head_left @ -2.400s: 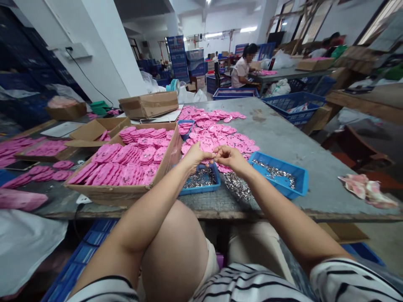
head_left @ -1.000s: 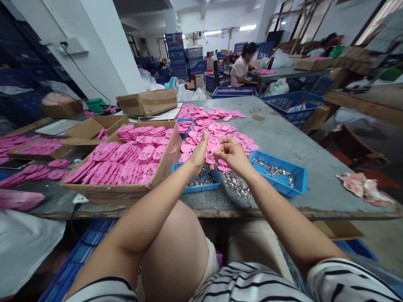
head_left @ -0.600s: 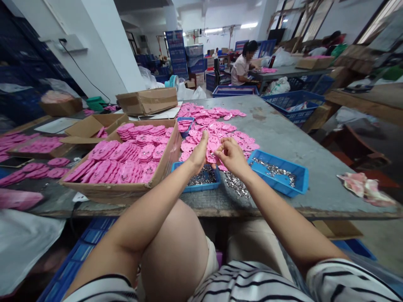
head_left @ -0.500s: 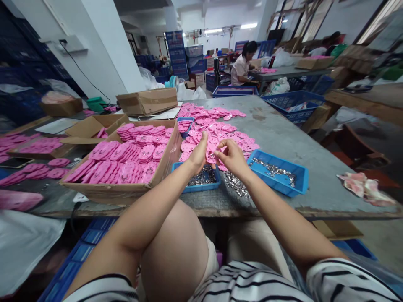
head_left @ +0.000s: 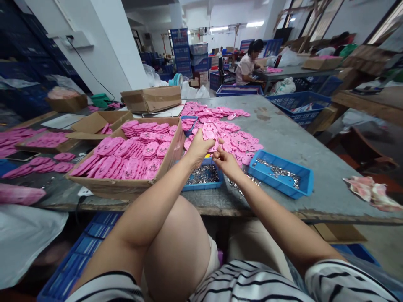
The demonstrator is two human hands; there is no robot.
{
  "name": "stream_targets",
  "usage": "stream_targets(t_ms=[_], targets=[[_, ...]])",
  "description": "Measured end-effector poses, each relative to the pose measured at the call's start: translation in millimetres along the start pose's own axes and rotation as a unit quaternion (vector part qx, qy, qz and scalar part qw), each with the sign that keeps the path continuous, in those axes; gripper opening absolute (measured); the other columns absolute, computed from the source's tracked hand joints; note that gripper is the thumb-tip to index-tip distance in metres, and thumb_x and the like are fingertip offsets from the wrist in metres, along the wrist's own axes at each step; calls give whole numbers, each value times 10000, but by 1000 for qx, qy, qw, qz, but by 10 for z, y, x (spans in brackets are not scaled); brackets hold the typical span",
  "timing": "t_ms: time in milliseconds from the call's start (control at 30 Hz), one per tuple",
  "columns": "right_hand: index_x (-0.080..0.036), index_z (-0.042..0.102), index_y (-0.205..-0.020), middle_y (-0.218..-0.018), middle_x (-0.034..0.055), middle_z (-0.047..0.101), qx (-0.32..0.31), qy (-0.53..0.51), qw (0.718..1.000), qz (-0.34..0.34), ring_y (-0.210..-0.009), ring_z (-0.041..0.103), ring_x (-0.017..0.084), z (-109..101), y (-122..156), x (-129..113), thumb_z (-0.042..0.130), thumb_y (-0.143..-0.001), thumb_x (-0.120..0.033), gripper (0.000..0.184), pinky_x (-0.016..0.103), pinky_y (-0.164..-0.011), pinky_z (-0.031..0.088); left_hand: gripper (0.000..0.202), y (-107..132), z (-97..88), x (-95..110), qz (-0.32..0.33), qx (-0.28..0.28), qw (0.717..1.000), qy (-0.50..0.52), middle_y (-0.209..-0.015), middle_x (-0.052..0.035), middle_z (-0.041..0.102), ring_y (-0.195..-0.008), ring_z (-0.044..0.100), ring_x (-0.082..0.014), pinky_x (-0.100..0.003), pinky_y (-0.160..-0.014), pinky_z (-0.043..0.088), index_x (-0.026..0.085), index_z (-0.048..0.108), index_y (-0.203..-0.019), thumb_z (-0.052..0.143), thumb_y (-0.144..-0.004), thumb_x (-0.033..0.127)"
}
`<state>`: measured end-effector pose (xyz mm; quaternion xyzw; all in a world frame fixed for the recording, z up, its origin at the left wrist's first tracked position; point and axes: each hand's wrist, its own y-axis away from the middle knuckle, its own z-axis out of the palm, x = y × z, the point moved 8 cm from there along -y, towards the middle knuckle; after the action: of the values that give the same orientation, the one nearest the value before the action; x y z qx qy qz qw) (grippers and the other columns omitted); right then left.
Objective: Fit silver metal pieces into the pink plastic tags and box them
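Observation:
My left hand (head_left: 199,148) is closed on a flat pink plastic piece (head_left: 210,131) with a scalloped edge and a round ring in its face, tipped up towards me. At the lower edge of that piece, my right hand (head_left: 227,163) has its thumb and fingers pinched together; what is between them is too small to make out. Below the hands stands a blue tray (head_left: 206,186) of small shiny metal parts (head_left: 201,174). More such parts lie loose on the table by my right wrist. Behind the hands spreads a pile of similar pink pieces (head_left: 241,140).
On the left, a cardboard box (head_left: 113,187) holds rows of stacked pink pieces. A second blue tray (head_left: 283,186) with metal parts sits at the right on the grey table (head_left: 327,184). A crumpled cloth (head_left: 371,192) lies near the right edge. Another person (head_left: 247,67) sits farther back.
The pink piece has been raised and tilted so its face shows more. My right hand has moved down to its lower edge. The view has shifted slightly.

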<state>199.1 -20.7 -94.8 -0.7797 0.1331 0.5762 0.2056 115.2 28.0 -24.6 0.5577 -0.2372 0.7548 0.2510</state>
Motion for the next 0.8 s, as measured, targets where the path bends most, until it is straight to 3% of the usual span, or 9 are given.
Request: stream_targets(t_ms=[100, 233, 300, 367, 433, 533, 600, 700, 800], targets=[[-231, 519, -638, -610, -38, 547, 16, 92, 995, -24, -616, 503, 149, -17, -35, -62, 610, -675, -260, 102, 280, -631, 391, 528, 8, -13, -6, -14, 6, 1000, 3, -830, -58, 700, -592, 636, -144, -209, -462, 431, 164, 477, -1100, 498, -586, 44], [-220, 572, -714, -689, -6, 619, 96, 128, 987, -7, -652, 549, 162, -463, -156, -71, 562, -732, -260, 45, 286, -642, 416, 563, 8, -30, 2, -12, 2, 1000, 5, -846, -66, 700, -614, 646, -149, -209, -465, 437, 162, 463, -1132, 489, -583, 37], [-209, 594, -702, -699, 10, 643, 72, 212, 974, 21, -672, 575, 173, -654, -157, -7, 586, -719, -209, 19, 289, -649, 419, 576, -1, -57, 6, -9, 9, 1000, 6, -853, -74, 695, -598, 637, -147, -216, -453, 434, 158, 453, -1156, 488, -595, 35], [-204, 627, -684, -724, 36, 676, -12, 337, 939, 66, -710, 610, 197, -711, -65, 131, 632, -698, -155, 51, 294, -660, 417, 562, -14, -80, -6, -8, 15, 1000, 5, -856, -81, 689, -582, 627, -146, -225, -440, 429, 150, 454, -1155, 491, -606, 32], [-202, 681, -739, -828, 81, 715, -85, 451, 883, 97, -781, 648, 232, -694, 113, 266, 651, -709, -131, 83, 302, -664, 420, 526, -26, -80, -34, -9, 12, 1000, 3, -849, -78, 683, -582, 624, -143, -224, -438, 427, 149, 470, -1126, 497, -614, 30], [-207, 728, -888, -1021, 139, 715, -117, 550, 821, 95, -872, 677, 258, -604, 348, 345, 594, -780, -113, 196, 306, -662, 433, 463, -27, -38, -86, -8, -7, 1000, -2, -833, -58, 676, -597, 629, -138, -217, -453, 434, 165, 493, -1072, 517, -629, 35], [-209, 732, -927, -1063, 150, 706, -114, 567, 812, 84, -892, 684, 257, -545, 418, 343, 551, -822, -107, 233, 303, -662, 438, 365, -11, 2, -125, -17, -22, 1000, -3, -820, -49, 671, -588, 628, -134, -218, -458, 439, 174, 500, -1032, 554, -683, 83], [-208, 733, -923, -1066, 146, 708, -104, 559, 819, 76, -910, 684, 266, -536, 419, 331, 534, -864, -146, 217, 308, -662, 439, 219, 30, 63, -184, -47, -45, 998, -9, -786, -43, 666, -567, 624, -131, -222, -455, 443, 186, 485, -975, 594, -788, 222], [-217, 734, -948, -1076, 127, 719, -94, 556, 822, 78, -944, 682, 272, -594, 383, 331, 533, -882, -189, 213, 303, -667, 438, 242, 63, 106, -220, -68, -68, 995, -27, -769, -34, 672, -542, 623, -130, -229, -453, 449, 193, 462, -964, 626, -797, 255]])
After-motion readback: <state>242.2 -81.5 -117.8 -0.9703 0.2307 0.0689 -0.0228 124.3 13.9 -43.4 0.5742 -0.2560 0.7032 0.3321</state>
